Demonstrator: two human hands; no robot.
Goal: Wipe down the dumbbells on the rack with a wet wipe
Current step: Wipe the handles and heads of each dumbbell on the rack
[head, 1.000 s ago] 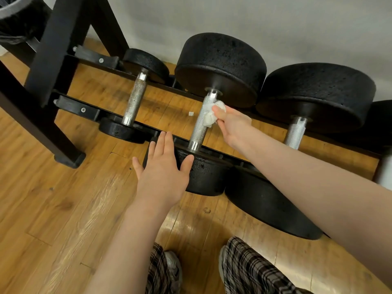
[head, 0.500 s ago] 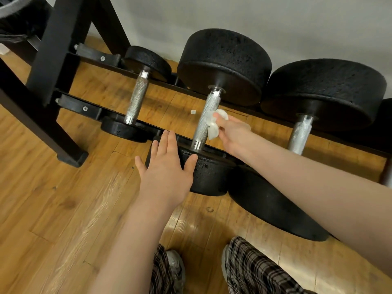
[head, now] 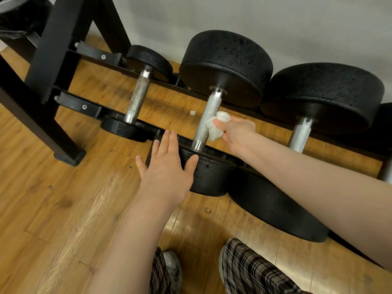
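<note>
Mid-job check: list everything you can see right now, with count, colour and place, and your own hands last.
black round-headed dumbbells with knurled steel handles: three fully seen, small at left, medium in the middle, large at right; part of a fourth at the right edge
black metal rack: one, rails under the dumbbells, legs at upper left
crumpled white wet wipe: one, against the middle dumbbell's handle
small white scrap: one, on the floor between the rails
wooden plank floor: brown, under everything
grey wall: behind the rack
plaid trousers and grey shoes: bottom centre
left hand: fingers straight, resting on the middle dumbbell's near head
right hand: pinching the wipe
</note>
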